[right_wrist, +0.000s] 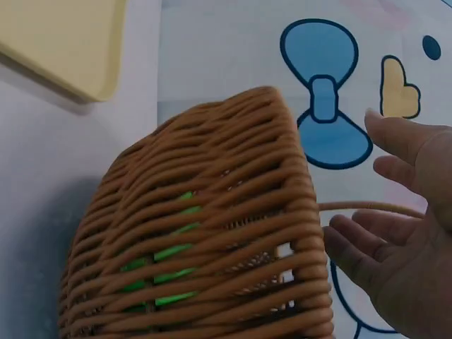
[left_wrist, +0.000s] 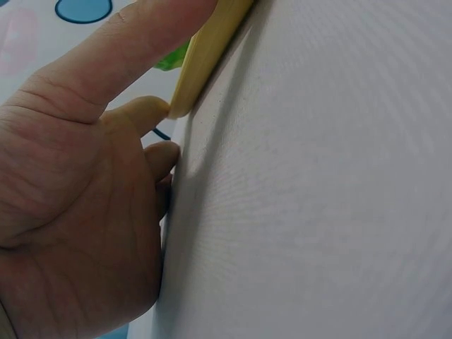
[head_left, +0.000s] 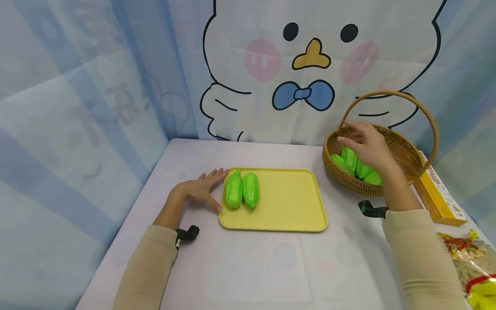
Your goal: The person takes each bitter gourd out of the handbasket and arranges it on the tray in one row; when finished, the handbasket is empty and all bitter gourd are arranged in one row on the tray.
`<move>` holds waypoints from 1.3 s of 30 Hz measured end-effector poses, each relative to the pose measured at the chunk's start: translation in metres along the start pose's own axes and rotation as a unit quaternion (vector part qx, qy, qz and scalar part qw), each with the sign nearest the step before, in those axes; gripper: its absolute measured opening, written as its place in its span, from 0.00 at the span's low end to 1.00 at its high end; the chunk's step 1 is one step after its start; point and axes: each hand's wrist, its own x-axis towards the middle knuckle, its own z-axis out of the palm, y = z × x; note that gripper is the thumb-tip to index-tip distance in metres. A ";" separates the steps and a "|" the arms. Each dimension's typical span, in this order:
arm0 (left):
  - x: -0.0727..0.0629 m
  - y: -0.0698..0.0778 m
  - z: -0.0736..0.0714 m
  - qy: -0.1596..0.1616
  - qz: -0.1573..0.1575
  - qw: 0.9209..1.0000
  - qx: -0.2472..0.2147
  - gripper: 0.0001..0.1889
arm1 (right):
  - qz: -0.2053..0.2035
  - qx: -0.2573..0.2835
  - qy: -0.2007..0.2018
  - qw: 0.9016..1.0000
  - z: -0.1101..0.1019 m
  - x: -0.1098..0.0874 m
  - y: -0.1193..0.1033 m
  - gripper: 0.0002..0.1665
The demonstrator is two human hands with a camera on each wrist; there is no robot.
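Two glossy bright-green oblong vegetables point(head_left: 251, 190) lie side by side at the left end of a rectangular yellow tray point(head_left: 288, 200), and several similar vegetables point(head_left: 350, 160) sit in a brown, arch-handled wicker basket point(head_left: 399, 147) to its right.

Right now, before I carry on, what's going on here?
A person is working with both bare hands. The left hand is at the left edge of a yellow tray, fingers spread; two green pieces lie side by side at that end. The right hand is over a wicker basket, with nothing visible in its fingers. More green pieces lie inside the basket. A box and a plastic packet lie at the right.
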 end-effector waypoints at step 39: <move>0.000 0.001 0.001 0.000 -0.004 1.000 0.003 0.74 | 0.149 -0.020 -0.152 0.977 -0.021 0.014 0.099 0.43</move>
